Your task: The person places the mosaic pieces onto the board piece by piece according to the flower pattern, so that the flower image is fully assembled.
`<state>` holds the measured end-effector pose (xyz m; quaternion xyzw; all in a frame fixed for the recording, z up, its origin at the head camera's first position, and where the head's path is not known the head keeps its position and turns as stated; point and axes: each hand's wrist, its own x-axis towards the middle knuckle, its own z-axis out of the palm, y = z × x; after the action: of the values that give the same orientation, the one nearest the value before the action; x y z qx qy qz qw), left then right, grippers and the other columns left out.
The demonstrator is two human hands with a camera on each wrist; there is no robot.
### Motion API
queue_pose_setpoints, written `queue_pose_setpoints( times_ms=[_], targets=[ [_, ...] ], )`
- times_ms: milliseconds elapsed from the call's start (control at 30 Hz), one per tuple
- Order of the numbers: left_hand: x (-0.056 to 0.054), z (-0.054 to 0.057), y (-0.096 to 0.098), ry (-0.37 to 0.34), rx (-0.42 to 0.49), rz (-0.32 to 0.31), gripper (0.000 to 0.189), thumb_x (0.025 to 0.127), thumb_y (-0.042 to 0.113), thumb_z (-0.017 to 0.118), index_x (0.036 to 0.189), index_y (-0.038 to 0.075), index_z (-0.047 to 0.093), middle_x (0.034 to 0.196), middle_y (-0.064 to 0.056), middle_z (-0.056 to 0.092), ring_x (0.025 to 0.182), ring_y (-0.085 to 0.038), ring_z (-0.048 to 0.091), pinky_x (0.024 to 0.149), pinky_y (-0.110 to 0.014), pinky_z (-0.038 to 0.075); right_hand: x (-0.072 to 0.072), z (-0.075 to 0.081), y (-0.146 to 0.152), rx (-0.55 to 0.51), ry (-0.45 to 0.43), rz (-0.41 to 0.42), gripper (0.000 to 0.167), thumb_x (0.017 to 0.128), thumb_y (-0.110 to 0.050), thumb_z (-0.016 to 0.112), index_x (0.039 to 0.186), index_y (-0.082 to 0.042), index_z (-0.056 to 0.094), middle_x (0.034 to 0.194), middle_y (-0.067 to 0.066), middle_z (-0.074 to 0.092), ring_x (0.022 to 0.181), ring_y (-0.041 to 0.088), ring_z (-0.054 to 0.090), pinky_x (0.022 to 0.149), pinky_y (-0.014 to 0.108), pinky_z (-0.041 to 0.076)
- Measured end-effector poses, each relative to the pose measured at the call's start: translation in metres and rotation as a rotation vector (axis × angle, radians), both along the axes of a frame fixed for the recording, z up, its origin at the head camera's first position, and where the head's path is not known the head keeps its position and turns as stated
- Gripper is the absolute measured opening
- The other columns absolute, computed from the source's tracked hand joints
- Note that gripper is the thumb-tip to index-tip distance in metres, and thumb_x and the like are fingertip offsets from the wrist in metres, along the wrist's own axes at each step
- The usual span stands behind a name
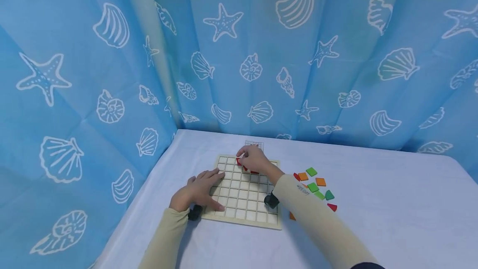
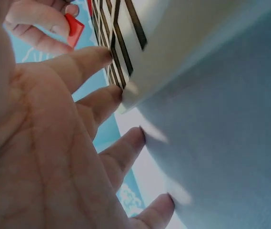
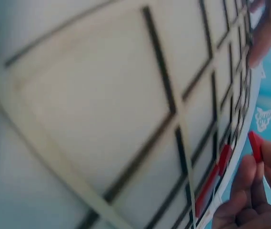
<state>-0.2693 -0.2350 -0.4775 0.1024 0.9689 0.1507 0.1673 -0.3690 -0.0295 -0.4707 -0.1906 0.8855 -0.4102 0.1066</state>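
A pale wooden grid board (image 1: 242,221) lies on the white-covered table. My left hand (image 1: 201,188) rests at its left side with fingers spread, fingertips touching the board's edge and the cloth in the left wrist view. Between thumb and fingertips, my right hand (image 1: 255,160) pinches a small red tile (image 3: 255,146) above the far part of the grid. Two red tiles, one of them a longer-looking red tile (image 3: 206,191), sit in cells beneath that hand, partly hidden by it in the head view.
Right of the board lie several loose tiles, among them a green tile (image 1: 311,172), an orange tile (image 1: 320,182) and a red tile (image 1: 332,207). My right forearm covers some. A sheet with a printed grid (image 1: 258,143) lies behind the board. Blue shell-patterned curtain (image 1: 261,53) borders the table.
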Motion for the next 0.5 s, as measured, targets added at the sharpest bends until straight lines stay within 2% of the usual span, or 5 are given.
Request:
queue_pose_setpoints(
  times_ms=[133,233,333,400,500],
  targets=[
    [-0.0010,0.0029,0.0017,-0.002,0.001,0.000,0.106,0.068,0.052,0.087,0.155,0.024,0.034,0.164,-0.004,0.025,0.151,-0.033,0.020,0.116,-0.067,0.015,0.0002,0.0000,-0.0015,0.005,0.004,0.020,0.028,0.098,-0.009,0.053,0.122,-0.008,0.068,0.062,0.010,0.062,0.045,0.012,0.049,0.068,0.038,0.048],
    [-0.0025,0.0031,0.0015,-0.004,0.005,-0.006,0.107,0.067,0.052,0.087,0.155,0.023,0.033,0.164,-0.005,0.025,0.151,-0.033,0.020,0.116,-0.067,0.014,0.0005,0.0014,-0.0014,-0.005,-0.011,0.009,0.027,0.099,-0.010,0.053,0.120,-0.008,0.069,0.071,0.011,0.065,0.045,0.013,0.050,0.054,0.031,0.040],
    [-0.0040,-0.0014,0.0003,0.004,0.004,-0.013,0.107,0.067,0.053,0.087,0.155,0.024,0.033,0.164,-0.004,0.024,0.151,-0.032,0.019,0.116,-0.067,0.014,0.0007,0.0009,-0.0010,-0.004,-0.003,0.002,0.024,0.098,-0.011,0.058,0.118,-0.008,0.070,0.085,0.008,0.069,0.051,0.018,0.058,0.060,0.033,0.048],
    [-0.0049,-0.0044,-0.0005,0.004,-0.002,-0.008,0.107,0.067,0.054,0.086,0.155,0.025,0.033,0.165,-0.003,0.024,0.152,-0.031,0.019,0.117,-0.066,0.014,0.0006,-0.0002,-0.0012,0.017,0.024,0.012,0.023,0.096,-0.011,0.061,0.117,-0.008,0.071,0.090,0.007,0.072,0.058,0.018,0.063,0.081,0.039,0.053],
    [-0.0054,-0.0059,-0.0013,0.009,-0.002,-0.008,0.107,0.067,0.054,0.086,0.155,0.025,0.033,0.165,-0.003,0.024,0.152,-0.032,0.018,0.116,-0.067,0.014,0.0013,-0.0019,-0.0025,0.051,0.059,0.032,0.022,0.093,-0.011,0.066,0.113,-0.007,0.072,0.090,0.007,0.073,0.069,0.016,0.065,0.094,0.046,0.050]
  ],
)
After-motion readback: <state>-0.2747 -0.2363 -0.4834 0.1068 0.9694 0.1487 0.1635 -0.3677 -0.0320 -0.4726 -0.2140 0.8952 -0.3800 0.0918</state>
